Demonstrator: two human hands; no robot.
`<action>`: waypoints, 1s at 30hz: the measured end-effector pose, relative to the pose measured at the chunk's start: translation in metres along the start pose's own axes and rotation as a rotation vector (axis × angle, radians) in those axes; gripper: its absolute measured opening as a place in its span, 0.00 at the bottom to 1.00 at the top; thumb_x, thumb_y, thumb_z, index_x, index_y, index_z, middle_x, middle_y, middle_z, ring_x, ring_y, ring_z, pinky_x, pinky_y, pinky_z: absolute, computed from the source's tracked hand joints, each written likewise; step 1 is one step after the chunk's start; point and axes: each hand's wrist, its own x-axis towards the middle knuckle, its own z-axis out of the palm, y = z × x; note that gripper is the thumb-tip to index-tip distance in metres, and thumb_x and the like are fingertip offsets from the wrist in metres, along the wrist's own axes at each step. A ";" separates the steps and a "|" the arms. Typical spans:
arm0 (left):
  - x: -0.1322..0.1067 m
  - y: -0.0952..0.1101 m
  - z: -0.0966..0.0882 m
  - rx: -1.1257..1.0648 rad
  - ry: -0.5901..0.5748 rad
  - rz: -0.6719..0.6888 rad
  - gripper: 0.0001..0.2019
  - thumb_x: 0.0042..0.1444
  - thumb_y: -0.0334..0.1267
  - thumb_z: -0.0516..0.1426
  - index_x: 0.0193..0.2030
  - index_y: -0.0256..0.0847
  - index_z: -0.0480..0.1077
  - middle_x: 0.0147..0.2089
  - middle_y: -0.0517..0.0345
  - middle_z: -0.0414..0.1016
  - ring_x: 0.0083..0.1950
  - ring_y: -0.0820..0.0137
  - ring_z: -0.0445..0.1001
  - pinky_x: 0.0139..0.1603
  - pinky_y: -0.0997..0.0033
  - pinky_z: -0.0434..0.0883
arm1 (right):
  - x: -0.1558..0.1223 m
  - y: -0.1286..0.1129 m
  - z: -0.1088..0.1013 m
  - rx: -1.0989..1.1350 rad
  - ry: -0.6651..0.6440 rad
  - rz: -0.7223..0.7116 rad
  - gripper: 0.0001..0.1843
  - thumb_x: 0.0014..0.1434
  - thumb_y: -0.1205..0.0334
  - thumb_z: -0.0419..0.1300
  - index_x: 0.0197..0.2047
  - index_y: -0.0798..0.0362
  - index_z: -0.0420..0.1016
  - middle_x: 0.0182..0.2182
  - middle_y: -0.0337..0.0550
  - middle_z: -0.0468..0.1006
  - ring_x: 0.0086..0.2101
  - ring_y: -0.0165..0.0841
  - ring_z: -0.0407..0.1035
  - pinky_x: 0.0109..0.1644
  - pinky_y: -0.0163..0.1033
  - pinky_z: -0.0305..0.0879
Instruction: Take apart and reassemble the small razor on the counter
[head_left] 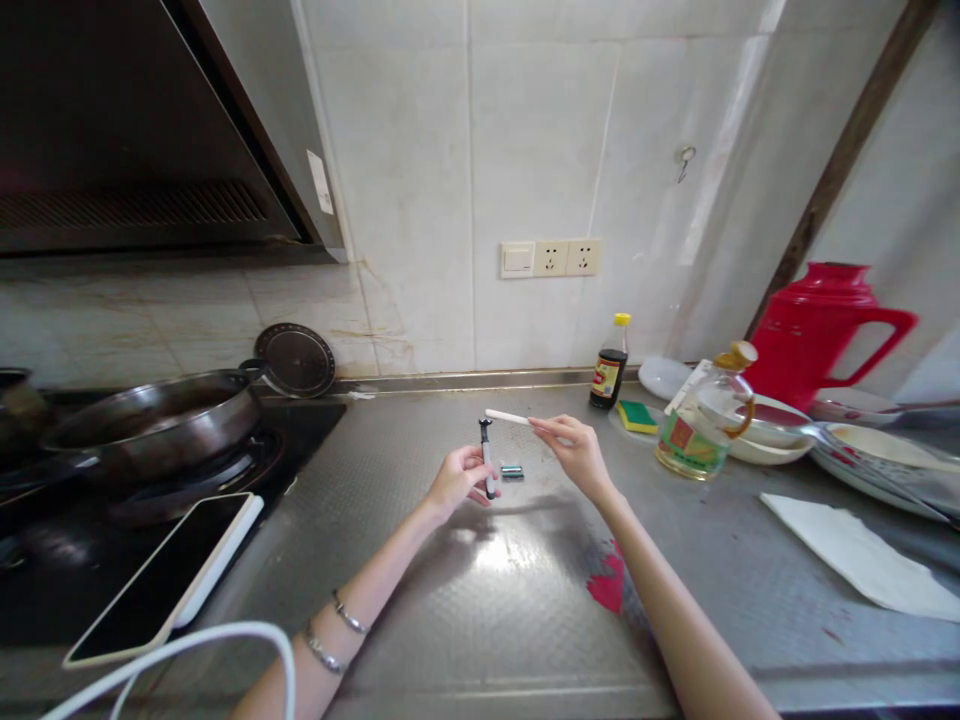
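Note:
My left hand [459,478] is closed around a slim grey stick-shaped tool [486,452] with a dark head, held upright over the steel counter [525,580]. My right hand [576,447] pinches one end of a thin white tube-like piece [508,416], which points left, just above the tool's head. The two pieces are close but apart. A small dark and green cylindrical item [512,471] lies on the counter between my hands.
A wok [154,420] sits on the stove at left, a phone [169,570] with a white cable by it. At right stand a soy sauce bottle [610,368], sponge [637,415], oil jug [701,425], bowls [772,435], red thermos [817,325] and white paper [862,555].

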 end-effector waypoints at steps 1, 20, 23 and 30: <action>0.000 0.000 0.001 -0.002 -0.002 0.002 0.16 0.45 0.41 0.60 0.39 0.36 0.63 0.30 0.57 0.73 0.25 0.68 0.75 0.18 0.76 0.69 | -0.001 0.000 0.002 -0.029 -0.005 -0.012 0.14 0.58 0.54 0.55 0.44 0.45 0.78 0.31 0.44 0.77 0.32 0.33 0.69 0.38 0.37 0.63; -0.002 0.002 0.001 -0.044 -0.079 -0.011 0.14 0.46 0.38 0.60 0.38 0.35 0.63 0.28 0.59 0.71 0.22 0.70 0.74 0.18 0.74 0.70 | 0.000 0.003 -0.001 0.088 -0.020 0.004 0.14 0.57 0.54 0.57 0.43 0.46 0.78 0.31 0.44 0.77 0.32 0.33 0.70 0.37 0.37 0.64; -0.003 0.003 0.001 -0.050 -0.088 0.002 0.13 0.46 0.37 0.59 0.38 0.34 0.63 0.29 0.58 0.71 0.22 0.69 0.74 0.19 0.72 0.70 | 0.000 0.006 -0.003 0.072 -0.053 -0.006 0.13 0.57 0.55 0.57 0.43 0.46 0.78 0.31 0.44 0.77 0.32 0.34 0.70 0.37 0.37 0.64; -0.002 0.005 -0.002 -0.040 -0.062 -0.006 0.13 0.46 0.37 0.59 0.37 0.35 0.62 0.28 0.58 0.71 0.22 0.69 0.74 0.20 0.72 0.71 | -0.001 0.013 -0.010 0.101 -0.026 0.039 0.13 0.56 0.55 0.58 0.43 0.48 0.78 0.31 0.44 0.77 0.33 0.34 0.70 0.37 0.37 0.64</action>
